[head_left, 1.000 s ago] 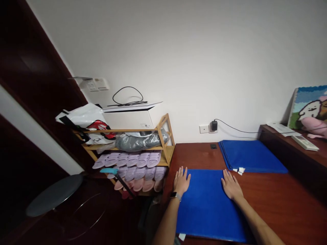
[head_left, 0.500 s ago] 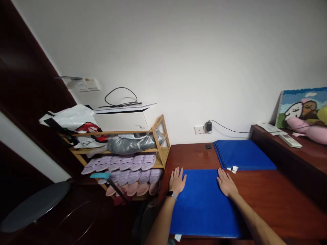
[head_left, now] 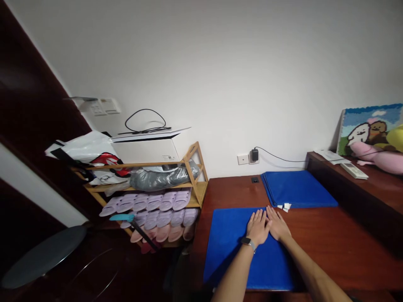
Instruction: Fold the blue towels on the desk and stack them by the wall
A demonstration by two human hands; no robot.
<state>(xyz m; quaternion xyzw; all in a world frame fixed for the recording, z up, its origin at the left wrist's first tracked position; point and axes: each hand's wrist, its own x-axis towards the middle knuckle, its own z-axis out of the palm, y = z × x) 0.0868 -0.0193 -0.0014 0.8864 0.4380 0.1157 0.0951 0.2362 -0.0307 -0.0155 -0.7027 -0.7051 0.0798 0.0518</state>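
Observation:
A folded blue cloth (head_left: 226, 243) lies flat on the brown wooden table (head_left: 315, 251) in front of me. My left hand (head_left: 258, 226), with a watch on its wrist, rests palm down on the cloth near its far right part, fingers stretched out. Right beside it, my right hand (head_left: 278, 224) lies flat at the cloth's far right corner, fingers also extended. The two hands touch or nearly touch at the thumbs. Behind them is a stack of folded blue cloths (head_left: 299, 188) with white tags (head_left: 286, 206) at its near left corner.
A wooden shoe rack (head_left: 195, 184) with several rows of slippers (head_left: 154, 202) stands left of the table, a white box (head_left: 146, 150) on top. A black plug (head_left: 255, 154) sits in the wall socket. On the raised ledge at right lie a remote (head_left: 354, 170) and a pink plush toy (head_left: 378, 156).
My left hand has slid right across the cloth, from its far left corner to beside my right hand. My right hand stays at the far right corner. The view has shifted slightly.

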